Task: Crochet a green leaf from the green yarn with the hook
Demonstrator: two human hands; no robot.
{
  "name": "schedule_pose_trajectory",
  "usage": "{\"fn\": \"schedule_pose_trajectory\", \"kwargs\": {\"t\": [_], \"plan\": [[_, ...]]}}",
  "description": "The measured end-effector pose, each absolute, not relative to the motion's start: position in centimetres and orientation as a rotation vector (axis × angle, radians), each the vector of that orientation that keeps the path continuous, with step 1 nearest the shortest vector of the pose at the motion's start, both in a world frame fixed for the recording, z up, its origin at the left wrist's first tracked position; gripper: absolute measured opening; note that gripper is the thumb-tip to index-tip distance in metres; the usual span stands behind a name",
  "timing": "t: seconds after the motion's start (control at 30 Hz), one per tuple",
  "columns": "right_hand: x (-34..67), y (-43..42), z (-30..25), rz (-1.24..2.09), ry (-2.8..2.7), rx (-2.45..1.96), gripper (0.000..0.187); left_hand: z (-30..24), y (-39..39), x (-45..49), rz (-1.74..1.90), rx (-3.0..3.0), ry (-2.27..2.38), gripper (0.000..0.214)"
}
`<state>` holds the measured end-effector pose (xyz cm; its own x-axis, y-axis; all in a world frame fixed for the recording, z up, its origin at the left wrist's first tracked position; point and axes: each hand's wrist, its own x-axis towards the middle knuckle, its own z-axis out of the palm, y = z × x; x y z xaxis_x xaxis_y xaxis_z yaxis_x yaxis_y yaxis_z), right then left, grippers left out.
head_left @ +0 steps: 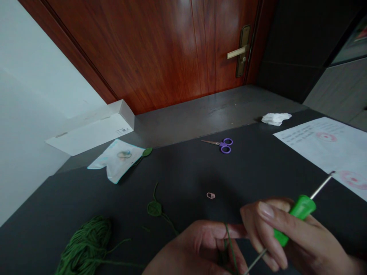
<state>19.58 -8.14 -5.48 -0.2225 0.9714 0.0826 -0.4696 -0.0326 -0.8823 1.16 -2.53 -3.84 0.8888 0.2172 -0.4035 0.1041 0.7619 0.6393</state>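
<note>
At the bottom centre is my left hand (195, 250), its fingers curled, with a strand of green yarn (230, 244) running over the index finger and into the grip. My right hand (318, 238) closes around the green handle of a crochet hook (304, 206). One metal end of the hook points up to the right; the other runs down toward the yarn at my left fingers, where the bottom edge of the view cuts it off. A skein of green yarn (84, 248) lies at lower left, trailing a strand toward my left hand. Beyond that hand lies a small green crocheted leaf (155, 208) with yarn tails.
A pink stitch marker (211, 196) and purple-handled scissors (225, 145) lie mid-table. Left are a white pouch (117, 168), another green leaf (147, 152) and a white box (100, 130). Crumpled tissue (275, 118) and a printed sheet (306, 139) lie right. A wooden door stands behind.
</note>
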Motion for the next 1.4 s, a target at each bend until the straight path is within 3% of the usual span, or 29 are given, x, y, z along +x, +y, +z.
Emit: {"fn": "schedule_pose_trajectory", "kwargs": {"t": [0.43, 0.63, 1.0, 1.4], "plan": [[19.6, -7.6, -5.7, 1.634, -0.824, -0.716, 0.052, -4.2, -3.0, 1.5, 0.204, 0.823, 0.58, 0.054], [19.7, -7.4, -5.5, 1.551, -0.816, -0.852, 0.051, -5.4, -3.2, 1.2, 0.41, 0.83, 0.676, 0.071], [19.8, -7.1, -5.6, 1.522, -0.803, -0.89, 0.051, -4.2, -3.6, 1.4, 0.512, 0.781, 0.737, 0.055], [19.6, -7.3, -5.8, 1.479, -0.838, -0.916, 0.05, -4.7, -3.6, 1.4, 0.518, 0.817, 0.741, 0.056]]}}
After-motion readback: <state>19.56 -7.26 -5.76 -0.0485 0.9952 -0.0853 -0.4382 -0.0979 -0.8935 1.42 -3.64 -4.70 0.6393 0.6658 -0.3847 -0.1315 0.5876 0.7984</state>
